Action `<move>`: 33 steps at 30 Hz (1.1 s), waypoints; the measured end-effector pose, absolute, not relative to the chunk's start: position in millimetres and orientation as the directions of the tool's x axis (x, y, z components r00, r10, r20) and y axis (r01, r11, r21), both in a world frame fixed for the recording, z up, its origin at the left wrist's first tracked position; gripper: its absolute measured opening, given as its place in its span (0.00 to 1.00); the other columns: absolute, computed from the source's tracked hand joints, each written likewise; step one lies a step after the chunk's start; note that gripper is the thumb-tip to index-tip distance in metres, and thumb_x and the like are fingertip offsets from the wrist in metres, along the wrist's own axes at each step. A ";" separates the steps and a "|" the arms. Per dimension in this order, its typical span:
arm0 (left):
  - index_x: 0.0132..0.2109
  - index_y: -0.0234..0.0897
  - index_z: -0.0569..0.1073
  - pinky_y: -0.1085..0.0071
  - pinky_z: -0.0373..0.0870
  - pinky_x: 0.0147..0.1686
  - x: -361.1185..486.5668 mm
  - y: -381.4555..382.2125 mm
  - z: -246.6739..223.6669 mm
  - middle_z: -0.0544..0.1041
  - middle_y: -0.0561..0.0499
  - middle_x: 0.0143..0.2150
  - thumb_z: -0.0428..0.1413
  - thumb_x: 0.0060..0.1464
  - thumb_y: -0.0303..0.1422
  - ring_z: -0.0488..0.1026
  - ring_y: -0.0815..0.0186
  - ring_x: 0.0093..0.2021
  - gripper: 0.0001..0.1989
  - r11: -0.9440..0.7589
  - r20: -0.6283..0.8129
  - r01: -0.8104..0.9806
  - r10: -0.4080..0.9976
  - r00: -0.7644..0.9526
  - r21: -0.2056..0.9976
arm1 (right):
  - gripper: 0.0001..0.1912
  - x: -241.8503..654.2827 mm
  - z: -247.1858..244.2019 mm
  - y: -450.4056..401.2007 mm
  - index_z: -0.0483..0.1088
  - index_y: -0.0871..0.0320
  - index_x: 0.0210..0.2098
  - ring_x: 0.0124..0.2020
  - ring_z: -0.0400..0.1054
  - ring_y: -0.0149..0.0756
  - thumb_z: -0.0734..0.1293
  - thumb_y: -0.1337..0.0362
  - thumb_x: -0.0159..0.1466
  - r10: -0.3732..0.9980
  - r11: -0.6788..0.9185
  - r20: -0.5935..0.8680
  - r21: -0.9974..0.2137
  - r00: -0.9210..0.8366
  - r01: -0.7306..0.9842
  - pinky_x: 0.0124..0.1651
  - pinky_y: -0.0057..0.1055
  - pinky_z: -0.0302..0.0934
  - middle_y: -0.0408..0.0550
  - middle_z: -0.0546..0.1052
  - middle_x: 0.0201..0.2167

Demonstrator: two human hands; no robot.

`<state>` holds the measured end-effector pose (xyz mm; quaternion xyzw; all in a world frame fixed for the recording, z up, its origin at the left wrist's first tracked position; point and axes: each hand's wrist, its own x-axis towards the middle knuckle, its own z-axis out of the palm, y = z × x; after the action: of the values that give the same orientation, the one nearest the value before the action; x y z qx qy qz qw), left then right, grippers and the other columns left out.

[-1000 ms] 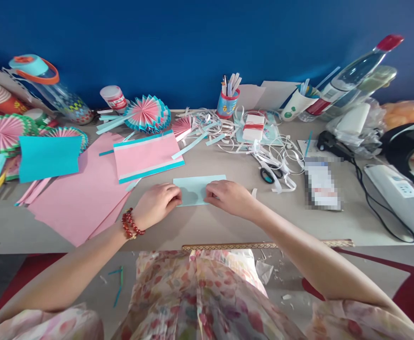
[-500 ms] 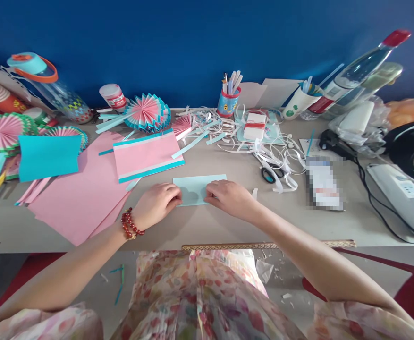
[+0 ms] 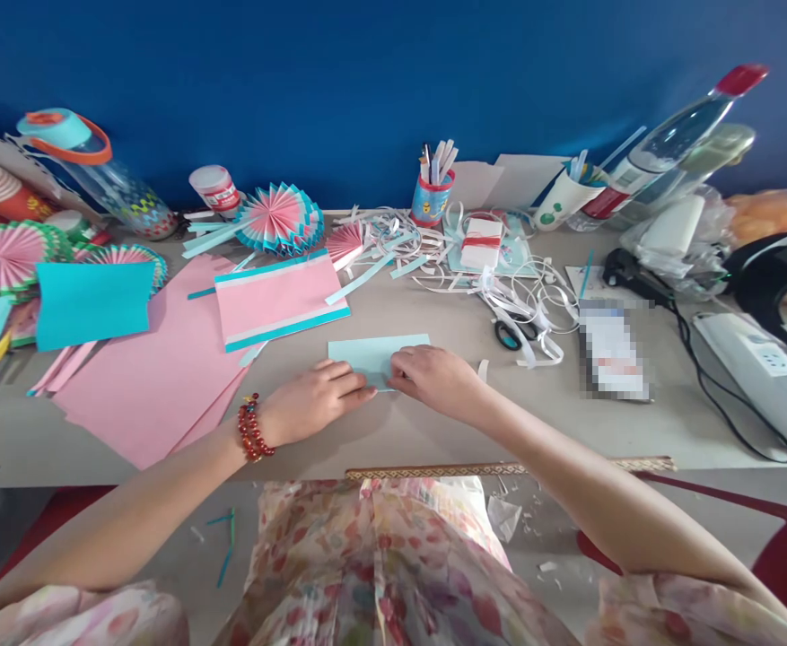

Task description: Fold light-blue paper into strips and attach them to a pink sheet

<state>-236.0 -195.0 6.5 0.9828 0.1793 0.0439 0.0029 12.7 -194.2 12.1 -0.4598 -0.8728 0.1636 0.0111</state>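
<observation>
A light blue strip of paper (image 3: 374, 350) lies flat on the table in front of me. My left hand (image 3: 322, 395) rests over its lower left part, fingers stretched out along the near edge. My right hand (image 3: 430, 372) is closed at the strip's right end, with curled fingers gripping the near corner. The fingertips hide part of the paper's near edge. To the upper left of my hands lies a pink sheet with blue and white edges (image 3: 278, 301), and larger pink sheets (image 3: 157, 359) lie beneath and left of it.
Pleated paper fans (image 3: 278, 218) and a teal sheet (image 3: 93, 305) lie at left. Scissors (image 3: 515, 334) sit among white ribbon scraps (image 3: 534, 296). Farther right are a phone (image 3: 612, 350) and a power strip (image 3: 756, 368). A pen cup (image 3: 432, 197) stands by the blue wall.
My left hand has slid right along the paper's near edge, and its fingers have gone from curled to stretched out. My right hand stays at the right end.
</observation>
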 end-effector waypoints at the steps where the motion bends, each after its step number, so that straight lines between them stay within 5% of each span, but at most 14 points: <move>1: 0.58 0.40 0.68 0.64 0.62 0.45 -235.0 -194.6 6.4 0.74 0.47 0.47 0.47 0.66 0.26 0.68 0.62 0.44 0.16 -0.938 0.081 0.348 0.348 0.934 0.015 | 0.09 13.2 13.7 -193.6 0.69 0.58 0.33 0.36 0.68 0.36 0.65 0.60 0.68 0.807 0.514 -0.135 -0.316 -0.574 0.797 0.36 0.28 0.51 0.48 0.76 0.34; 9: 0.47 0.36 0.72 0.63 0.62 0.43 -218.8 -194.7 14.8 0.75 0.47 0.40 0.50 0.65 0.32 0.68 0.60 0.41 0.08 -0.931 -0.009 0.359 0.359 0.933 0.064 | 0.05 45.9 30.2 -191.9 0.71 0.56 0.35 0.33 0.68 0.32 0.63 0.66 0.65 0.819 0.408 -0.189 -0.473 -0.542 0.781 0.35 0.26 0.51 0.44 0.77 0.33; 16: 0.63 0.35 0.63 0.62 0.61 0.42 -213.8 -194.1 5.6 0.76 0.44 0.48 0.46 0.68 0.43 0.68 0.59 0.44 0.24 -0.937 0.036 0.347 0.349 0.937 0.050 | 0.06 61.4 28.5 -197.2 0.71 0.56 0.32 0.29 0.65 0.31 0.63 0.66 0.64 0.859 0.334 -0.179 -0.516 -0.480 0.789 0.32 0.26 0.49 0.42 0.75 0.29; 33: 0.63 0.38 0.65 0.63 0.61 0.41 -211.3 -192.2 3.0 0.77 0.44 0.43 0.44 0.67 0.47 0.68 0.58 0.43 0.26 -0.937 -0.015 0.348 0.347 0.938 0.037 | 0.04 69.6 18.8 -195.0 0.70 0.57 0.31 0.29 0.63 0.30 0.64 0.70 0.61 0.840 0.340 -0.149 -0.605 -0.522 0.720 0.32 0.24 0.50 0.41 0.73 0.28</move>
<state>-211.3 -192.2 3.0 0.9841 0.1765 -0.0040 0.0197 69.6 -195.0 18.8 -0.4794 -0.8130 0.3163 0.0950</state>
